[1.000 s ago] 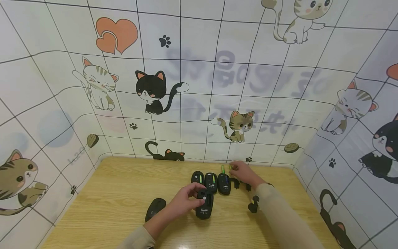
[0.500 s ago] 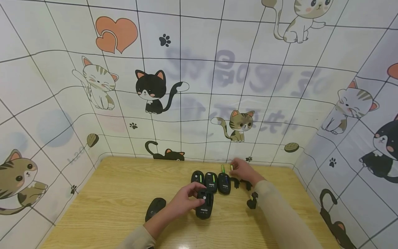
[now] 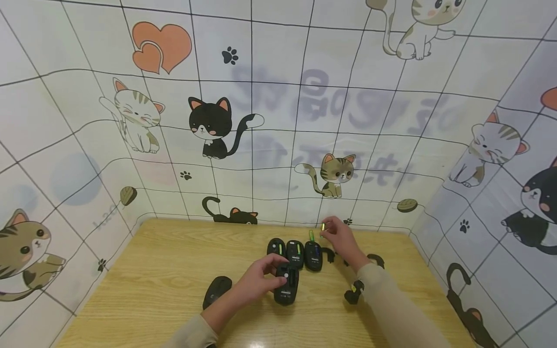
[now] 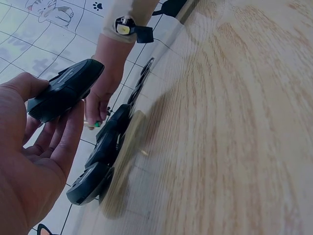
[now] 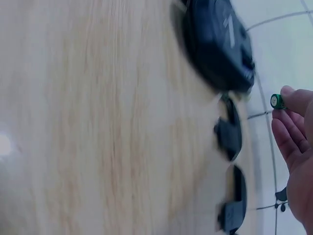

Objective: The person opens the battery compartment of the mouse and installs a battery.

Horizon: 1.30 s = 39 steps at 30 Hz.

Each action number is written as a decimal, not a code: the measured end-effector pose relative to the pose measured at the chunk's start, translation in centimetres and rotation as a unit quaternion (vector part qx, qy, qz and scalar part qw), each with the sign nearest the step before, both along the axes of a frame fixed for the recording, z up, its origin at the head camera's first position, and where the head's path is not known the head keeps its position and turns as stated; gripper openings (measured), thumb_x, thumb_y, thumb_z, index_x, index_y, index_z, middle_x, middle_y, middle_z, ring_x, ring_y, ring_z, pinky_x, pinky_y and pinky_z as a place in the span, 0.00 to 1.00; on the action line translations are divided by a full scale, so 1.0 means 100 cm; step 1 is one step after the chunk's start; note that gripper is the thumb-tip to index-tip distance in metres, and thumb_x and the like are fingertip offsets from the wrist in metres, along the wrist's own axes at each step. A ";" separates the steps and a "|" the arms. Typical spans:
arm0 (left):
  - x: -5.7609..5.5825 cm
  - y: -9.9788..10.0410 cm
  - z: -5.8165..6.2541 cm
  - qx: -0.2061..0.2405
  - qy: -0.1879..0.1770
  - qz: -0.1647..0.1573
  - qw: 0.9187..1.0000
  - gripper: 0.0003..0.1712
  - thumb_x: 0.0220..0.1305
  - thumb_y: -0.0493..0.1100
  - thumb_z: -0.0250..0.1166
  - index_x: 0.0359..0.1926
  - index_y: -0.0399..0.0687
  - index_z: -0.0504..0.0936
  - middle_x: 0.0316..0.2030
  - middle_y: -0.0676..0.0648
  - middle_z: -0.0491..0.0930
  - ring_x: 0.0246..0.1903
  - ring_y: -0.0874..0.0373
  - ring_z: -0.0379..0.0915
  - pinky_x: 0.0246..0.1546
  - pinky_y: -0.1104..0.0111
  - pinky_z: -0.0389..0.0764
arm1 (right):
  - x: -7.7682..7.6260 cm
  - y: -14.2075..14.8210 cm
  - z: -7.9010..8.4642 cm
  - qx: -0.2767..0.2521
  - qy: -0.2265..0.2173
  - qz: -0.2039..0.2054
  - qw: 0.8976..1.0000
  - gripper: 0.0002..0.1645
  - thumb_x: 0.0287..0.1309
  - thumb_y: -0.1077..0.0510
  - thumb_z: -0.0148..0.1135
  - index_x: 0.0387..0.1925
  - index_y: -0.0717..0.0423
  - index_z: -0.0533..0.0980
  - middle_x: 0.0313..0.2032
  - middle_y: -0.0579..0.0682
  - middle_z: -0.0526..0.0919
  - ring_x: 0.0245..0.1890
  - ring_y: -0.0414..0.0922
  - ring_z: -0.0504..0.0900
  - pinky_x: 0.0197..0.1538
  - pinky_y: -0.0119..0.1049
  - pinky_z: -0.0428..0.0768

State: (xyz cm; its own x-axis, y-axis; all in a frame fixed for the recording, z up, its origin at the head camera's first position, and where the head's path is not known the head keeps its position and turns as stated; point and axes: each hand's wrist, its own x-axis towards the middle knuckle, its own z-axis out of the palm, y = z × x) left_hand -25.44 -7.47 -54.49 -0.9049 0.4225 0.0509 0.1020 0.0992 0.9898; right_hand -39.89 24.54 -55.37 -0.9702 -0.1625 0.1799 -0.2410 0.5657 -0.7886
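My left hand [image 3: 260, 279] holds a black computer mouse [image 3: 286, 292] underside up, thumb on the near side and fingers at its far end. An open battery slot shows in that mouse. In the left wrist view the same mouse [image 4: 68, 90] is tilted and raised above the table. Near the table's back edge, my right hand [image 3: 343, 238] pinches a small green battery [image 3: 323, 228] between thumb and fingertips. Its round end shows in the right wrist view, where the battery [image 5: 277, 102] sticks out past the thumb.
Three black mice lie underside up in a row, the left one [image 3: 276, 247] and middle one [image 3: 295, 251] showing batteries. Behind the right one [image 3: 313, 257] is another green battery [image 3: 311, 236]. Black covers [image 5: 230, 129] lie right of them. Another mouse [image 3: 217, 291] lies left.
My right hand has risen slightly and drawn back from the table's far edge with the battery, which now shows more plainly. The left hand and its mouse have stayed in place.
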 end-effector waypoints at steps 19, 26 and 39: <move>-0.001 0.000 0.001 0.007 -0.003 0.006 1.000 0.22 0.72 0.38 0.74 0.64 0.52 0.84 0.53 0.46 0.83 0.48 0.49 0.81 0.41 0.62 0.92 | 0.063 -0.038 0.045 -0.102 0.011 0.051 0.993 0.15 0.72 0.62 0.75 0.56 0.53 0.82 0.44 0.51 0.89 0.43 0.49 0.88 0.44 0.37 0.87; 0.000 -0.001 0.002 0.011 0.001 0.007 1.000 0.22 0.73 0.38 0.74 0.65 0.48 0.83 0.53 0.45 0.83 0.48 0.51 0.81 0.40 0.62 0.92 | 0.086 -0.048 0.060 -0.140 -0.002 0.087 0.986 0.15 0.72 0.62 0.74 0.56 0.59 0.81 0.45 0.56 0.89 0.43 0.47 0.88 0.47 0.37 0.88; 0.000 -0.001 0.002 0.013 0.006 0.009 1.000 0.22 0.73 0.39 0.74 0.65 0.49 0.82 0.53 0.45 0.83 0.48 0.51 0.81 0.41 0.62 0.92 | 0.118 -0.062 0.062 -0.167 -0.030 0.151 0.974 0.14 0.72 0.63 0.74 0.54 0.64 0.80 0.43 0.57 0.88 0.41 0.47 0.88 0.44 0.40 0.89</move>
